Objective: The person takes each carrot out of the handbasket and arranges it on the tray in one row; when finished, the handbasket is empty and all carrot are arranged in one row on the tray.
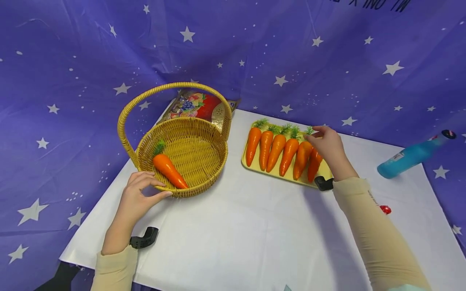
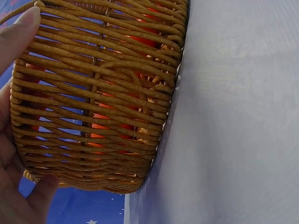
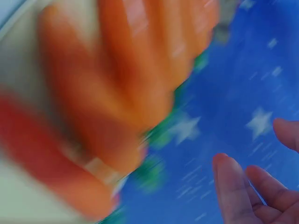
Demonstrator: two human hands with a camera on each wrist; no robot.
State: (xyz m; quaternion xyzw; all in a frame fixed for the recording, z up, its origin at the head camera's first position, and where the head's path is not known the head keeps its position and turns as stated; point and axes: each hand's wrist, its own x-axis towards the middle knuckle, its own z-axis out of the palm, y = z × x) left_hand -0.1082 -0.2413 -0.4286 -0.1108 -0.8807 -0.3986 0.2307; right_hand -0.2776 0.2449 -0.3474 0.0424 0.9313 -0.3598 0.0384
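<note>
My left hand [image 1: 140, 198] holds the near-left rim of a round wicker basket [image 1: 204, 188] with a tall arched handle. Inside the basket an orange carrot [image 1: 169, 171] with a green top leans against the wall; its orange shows through the weave in the left wrist view. On the right, my right hand [image 1: 329, 147] hovers over the right end of a pale yellow tray [image 1: 247, 163], fingertips near a green carrot top. Several carrots [image 1: 267, 150] lie side by side on the tray. In the right wrist view the fingers [image 3: 229, 182] are spread, with nothing between them.
Behind the basket lies a red and gold packet [image 1: 207, 107] with fruit pictures. A bottle of blue liquid [image 1: 407, 159] is at the right of the white table [image 1: 236, 242]. Close to my right sleeve is a small red wrapped item [image 1: 385, 209]. Purple star-patterned cloth hangs behind.
</note>
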